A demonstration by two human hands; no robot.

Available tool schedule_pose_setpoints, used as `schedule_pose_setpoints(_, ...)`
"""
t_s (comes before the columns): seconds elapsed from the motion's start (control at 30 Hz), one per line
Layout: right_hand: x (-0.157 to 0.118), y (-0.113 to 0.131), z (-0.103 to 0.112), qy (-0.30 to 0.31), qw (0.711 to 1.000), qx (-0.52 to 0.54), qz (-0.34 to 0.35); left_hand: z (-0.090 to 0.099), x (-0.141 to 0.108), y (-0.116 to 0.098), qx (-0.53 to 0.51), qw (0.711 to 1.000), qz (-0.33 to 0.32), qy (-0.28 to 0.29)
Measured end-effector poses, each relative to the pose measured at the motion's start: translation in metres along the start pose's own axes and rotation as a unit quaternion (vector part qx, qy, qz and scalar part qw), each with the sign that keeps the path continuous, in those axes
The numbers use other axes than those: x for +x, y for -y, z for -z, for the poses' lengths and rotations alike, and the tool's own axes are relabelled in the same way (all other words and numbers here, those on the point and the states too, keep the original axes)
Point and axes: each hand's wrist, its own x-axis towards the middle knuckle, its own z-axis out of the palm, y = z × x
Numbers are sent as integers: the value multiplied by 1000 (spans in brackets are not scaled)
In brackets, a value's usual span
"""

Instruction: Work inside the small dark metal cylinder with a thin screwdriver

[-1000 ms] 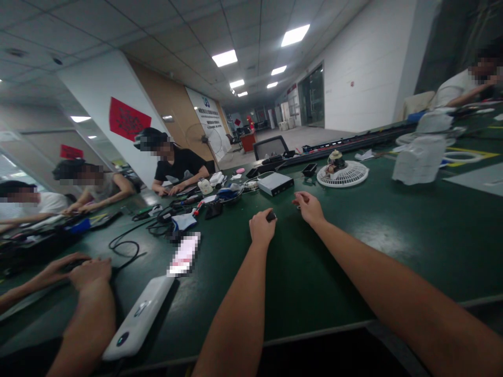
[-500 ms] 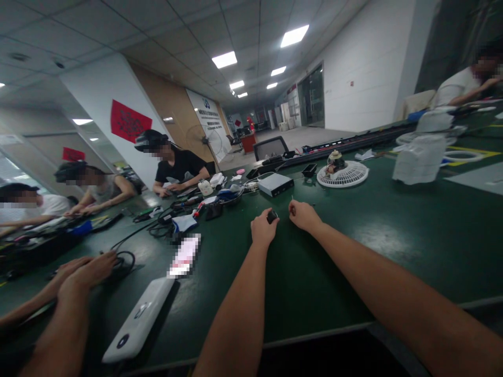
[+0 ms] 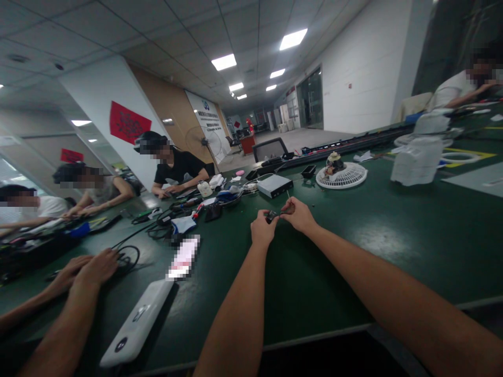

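My left hand (image 3: 262, 230) grips black part (image 3: 271, 216), right hand (image 3: 302, 217) pinches thin rod (image 3: 288, 194); grey box (image 3: 275, 185) beyond, fan grille (image 3: 348, 177) far right.

2 small items, held close together. Item 1, a small dark part (image 3: 271, 215), compact and blackish with lighter glints on its surface, is gripped at the fingertips of the left hand (image 3: 262, 229), which covers much of its outline; its detailed form is too small to tell. Item 2, a thin pale rod (image 3: 288, 194), is pinched in the right hand (image 3: 301, 214) and projects upward from the fingers, nearly upright, with its top tilted slightly leftward; its lower end is hidden in the grip. The rod stands just to the right of the dark part; whether the 2 touch cannot be told.
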Motion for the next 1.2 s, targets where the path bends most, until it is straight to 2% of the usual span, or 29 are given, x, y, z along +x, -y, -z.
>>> schedule_pose_setpoints(0.13,1,1,0,-15,1000,26,-2,-2,0,3,-8,1000,-23,-3)
schedule_pose_setpoints(0.33,1,-5,-6,35,992,118,-13,-2,0,4,-17,998,-58,17)
schedule_pose_setpoints(0.63,2,-9,0,23,996,90,-9,3,-4,-4,-36,996,-86,2)
schedule_pose_setpoints(0.97,8,-19,-1,43,979,183,-81,-1,0,2,-56,995,-86,7)
schedule_pose_setpoints(1.2,9,-22,-2,54,975,198,-83,-1,-3,0,-88,991,-103,2)
